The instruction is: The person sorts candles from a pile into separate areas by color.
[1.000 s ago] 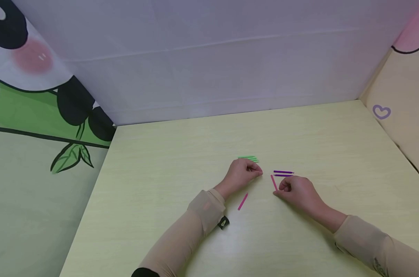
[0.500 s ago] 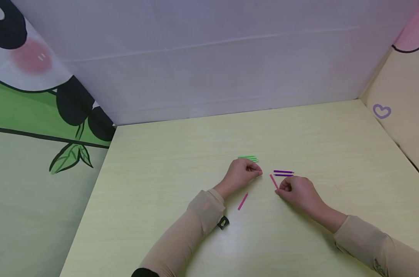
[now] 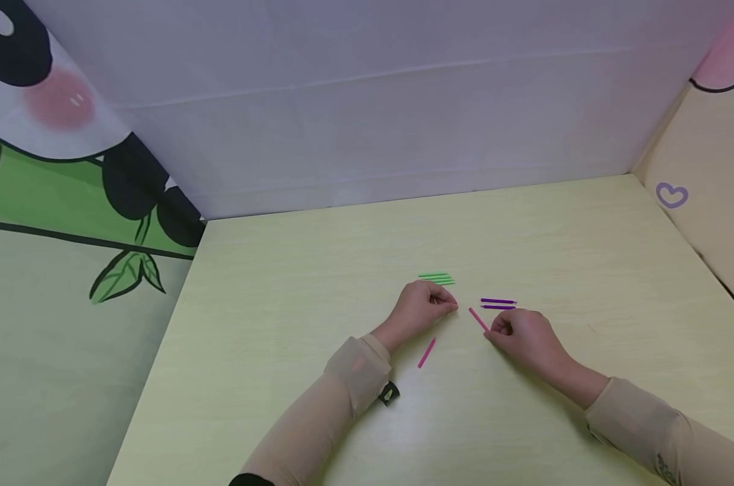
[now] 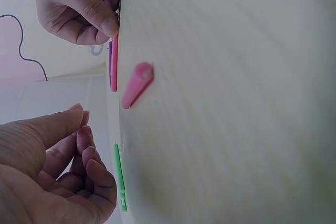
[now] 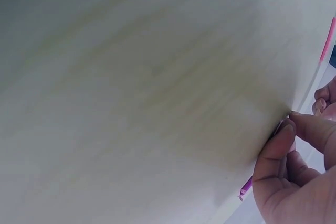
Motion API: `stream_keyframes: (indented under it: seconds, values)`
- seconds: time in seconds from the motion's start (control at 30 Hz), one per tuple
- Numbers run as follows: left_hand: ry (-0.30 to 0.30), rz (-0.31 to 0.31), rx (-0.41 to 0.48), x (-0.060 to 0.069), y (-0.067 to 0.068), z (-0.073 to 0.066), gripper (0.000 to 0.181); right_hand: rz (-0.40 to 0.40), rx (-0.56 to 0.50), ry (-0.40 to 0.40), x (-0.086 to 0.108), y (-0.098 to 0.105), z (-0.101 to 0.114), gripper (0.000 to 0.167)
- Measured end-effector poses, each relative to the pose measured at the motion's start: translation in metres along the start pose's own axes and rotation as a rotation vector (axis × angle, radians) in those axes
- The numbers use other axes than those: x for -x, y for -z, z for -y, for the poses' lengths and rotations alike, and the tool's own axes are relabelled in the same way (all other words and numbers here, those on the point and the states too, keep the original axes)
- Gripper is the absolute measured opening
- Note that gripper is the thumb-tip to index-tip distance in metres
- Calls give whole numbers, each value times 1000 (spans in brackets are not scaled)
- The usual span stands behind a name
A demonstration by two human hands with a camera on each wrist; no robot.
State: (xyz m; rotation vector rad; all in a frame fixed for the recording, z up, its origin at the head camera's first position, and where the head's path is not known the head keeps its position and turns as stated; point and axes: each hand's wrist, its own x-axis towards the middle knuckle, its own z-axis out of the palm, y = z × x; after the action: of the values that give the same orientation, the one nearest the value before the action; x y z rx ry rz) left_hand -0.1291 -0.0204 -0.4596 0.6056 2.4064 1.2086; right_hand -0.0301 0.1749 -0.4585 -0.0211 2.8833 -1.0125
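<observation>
My right hand (image 3: pixel 525 339) pinches the near end of a thin pink stick (image 3: pixel 478 318) between thumb and fingertips, low over the table. The stick's free end points up and left. Just beyond it lie two purple sticks (image 3: pixel 497 301), side by side; the lower one is partly behind the hand. My left hand (image 3: pixel 423 307) hovers with thumb and forefinger tips together; the left wrist view shows the other fingers loosely curled and no object held. Several green sticks (image 3: pixel 438 276) lie in a row behind it. A second pink stick (image 4: pixel 137 85) lies loose on the nearer side.
The pale wooden table (image 3: pixel 294 283) meets a plain lilac backdrop (image 3: pixel 367 135) at the back. A printed cartoon panel (image 3: pixel 51 283) stands on the left, and a beige panel (image 3: pixel 707 202) with a purple heart stands on the right.
The pink stick in my right hand has swung, its far end going left, so it slants more. The right hand has shifted slightly right. My left hand stays nearly still.
</observation>
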Motion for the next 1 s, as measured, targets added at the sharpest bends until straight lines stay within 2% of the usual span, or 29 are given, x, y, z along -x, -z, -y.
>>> stream_keyframes:
  seconds: [0.23,1.0]
  values:
    - [-5,3,8,4,1,0,4,12,6,-16,0,1,3,14]
    - [40,12,13,17,8,3,4,6,19,2,1,0,4,7]
